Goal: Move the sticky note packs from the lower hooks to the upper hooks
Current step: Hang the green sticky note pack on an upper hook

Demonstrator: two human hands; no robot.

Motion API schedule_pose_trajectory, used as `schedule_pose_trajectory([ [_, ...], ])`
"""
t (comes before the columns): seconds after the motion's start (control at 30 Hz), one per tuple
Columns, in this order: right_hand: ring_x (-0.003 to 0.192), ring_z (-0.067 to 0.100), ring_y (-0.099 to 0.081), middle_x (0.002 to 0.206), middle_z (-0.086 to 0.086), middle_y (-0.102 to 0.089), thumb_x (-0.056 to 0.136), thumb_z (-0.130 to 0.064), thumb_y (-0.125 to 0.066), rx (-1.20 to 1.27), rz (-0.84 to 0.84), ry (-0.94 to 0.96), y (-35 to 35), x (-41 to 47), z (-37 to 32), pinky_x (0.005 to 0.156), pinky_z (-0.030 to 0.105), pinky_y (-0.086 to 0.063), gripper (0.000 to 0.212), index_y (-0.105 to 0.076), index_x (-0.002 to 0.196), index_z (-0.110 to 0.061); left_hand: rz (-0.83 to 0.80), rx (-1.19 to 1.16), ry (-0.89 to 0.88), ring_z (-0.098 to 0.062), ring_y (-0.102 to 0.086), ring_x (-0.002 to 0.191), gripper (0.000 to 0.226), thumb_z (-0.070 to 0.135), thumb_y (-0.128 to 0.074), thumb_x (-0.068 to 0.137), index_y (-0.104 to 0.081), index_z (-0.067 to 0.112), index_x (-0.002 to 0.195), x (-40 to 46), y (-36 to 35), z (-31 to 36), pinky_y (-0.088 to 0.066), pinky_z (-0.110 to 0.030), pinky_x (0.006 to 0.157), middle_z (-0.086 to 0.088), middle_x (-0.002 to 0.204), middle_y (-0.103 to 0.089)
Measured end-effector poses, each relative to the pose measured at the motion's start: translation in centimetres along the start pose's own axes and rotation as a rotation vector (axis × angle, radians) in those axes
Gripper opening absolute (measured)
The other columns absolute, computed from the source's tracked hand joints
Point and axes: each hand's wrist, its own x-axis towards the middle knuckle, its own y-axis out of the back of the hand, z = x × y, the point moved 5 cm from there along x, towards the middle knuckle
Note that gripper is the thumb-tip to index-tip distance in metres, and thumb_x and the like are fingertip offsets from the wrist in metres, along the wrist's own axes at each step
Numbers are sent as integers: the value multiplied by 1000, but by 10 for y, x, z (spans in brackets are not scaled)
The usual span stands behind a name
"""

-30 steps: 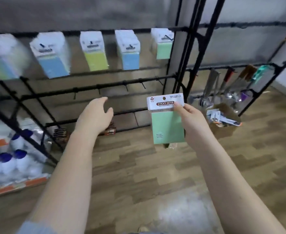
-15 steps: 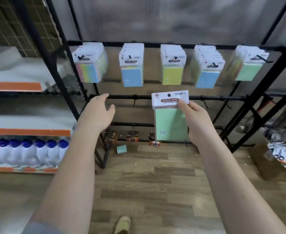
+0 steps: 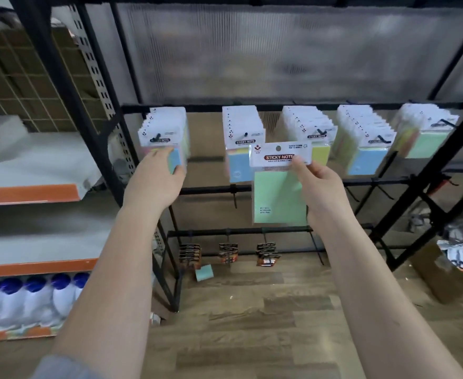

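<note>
My right hand [image 3: 320,187] pinches a green sticky note pack [image 3: 279,198] by its white header card, holding it up in front of the rack's middle. My left hand [image 3: 158,176] reaches up to the leftmost hanging stack [image 3: 167,132] and its fingers touch the pack's lower edge. Several stacks of packs hang on the upper bar's hooks: a blue one [image 3: 241,138], a yellow one [image 3: 311,129], another blue one [image 3: 364,138] and a green one [image 3: 427,132]. The lower bar [image 3: 211,190] shows bare hooks.
Dark packets [image 3: 266,254] hang on the lowest bar, and a small blue pad [image 3: 204,272] lies on the wooden floor. An orange-edged shelf unit [image 3: 30,192] with blue-capped white bottles [image 3: 33,299] stands left. A cardboard box [image 3: 449,274] sits at right.
The view tilted upward. My right hand raised the green pack from the lower bar's level to the upper row. My left hand rose to the leftmost stack.
</note>
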Motion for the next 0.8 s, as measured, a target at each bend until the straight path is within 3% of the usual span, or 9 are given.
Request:
schedule_pose_trajectory([
  [0.2, 84, 15, -59, 87, -8, -69, 92, -37, -59, -39, -52, 87, -25, 38, -23, 91, 45, -49, 18, -70, 84, -25, 157, -69, 34, -24, -47, 121, 45, 25, -42, 96, -40, 23, 141, 30, 11, -6, -44, -40, 97, -2, 141, -44],
  [0.27, 82, 14, -58, 81, -10, -68, 92, -37, -59, -48, -71, 122, -34, 49, -32, 86, 40, -49, 20, -70, 78, -27, 211, -79, 61, -24, -52, 116, 43, 26, -43, 96, -41, 23, 139, 38, 16, -9, -46, -41, 94, -2, 139, -47],
  [0.4, 77, 13, -55, 77, -7, -63, 93, -33, -58, -45, -97, 194, -52, 65, -47, 74, 32, -47, 22, -67, 74, -28, 291, -75, 96, -22, -44, 126, 42, 26, -45, 96, -43, 24, 139, 50, 21, -16, -41, -39, 97, -1, 140, -47],
  [0.53, 69, 5, -61, 74, -14, -68, 93, -30, -58, -27, -133, 221, -69, 71, -54, 64, 23, -49, 18, -68, 79, -26, 292, -86, 109, -21, -43, 127, 42, 27, -46, 96, -44, 27, 138, 58, 24, -24, -40, -38, 98, 0, 140, -47],
  [0.67, 70, 7, -61, 72, -14, -68, 92, -29, -60, -7, -140, 245, -85, 72, -56, 64, 25, -50, 14, -69, 81, -27, 297, -90, 83, -20, -45, 123, 41, 25, -45, 96, -44, 24, 137, 66, 31, -28, -36, -29, 88, -2, 138, -47],
  [0.8, 67, 7, -60, 69, -15, -67, 91, -32, -61, -4, -74, 257, -98, 67, -52, 64, 27, -52, 12, -69, 82, -28, 256, -98, 56, -20, -44, 126, 43, 23, -45, 97, -41, 21, 140, 76, 34, -38, -34, -25, 90, -4, 141, -45],
])
